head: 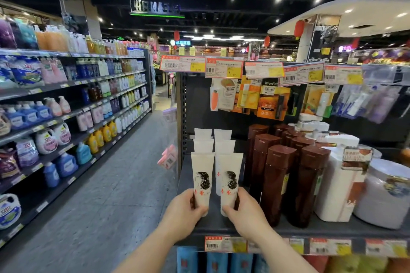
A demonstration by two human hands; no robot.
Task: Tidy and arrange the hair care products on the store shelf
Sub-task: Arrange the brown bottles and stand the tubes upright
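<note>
Supermarket aisle around you, with a dark metal shelf (221, 226) in front. On it stand six white plastic tubes printed with a black-haired head and red characters, in two columns of three. Your left hand (182, 213) curls round the base of the front left tube (202, 175), and your right hand (246, 213) grips the base of the front right tube (229, 175); both tubes stand upright, cap down, just beside each other at the shelf's front edge. To their right stand tall brown bottles (279, 179), at least seven visible, then white tubs (386, 193).
</note>
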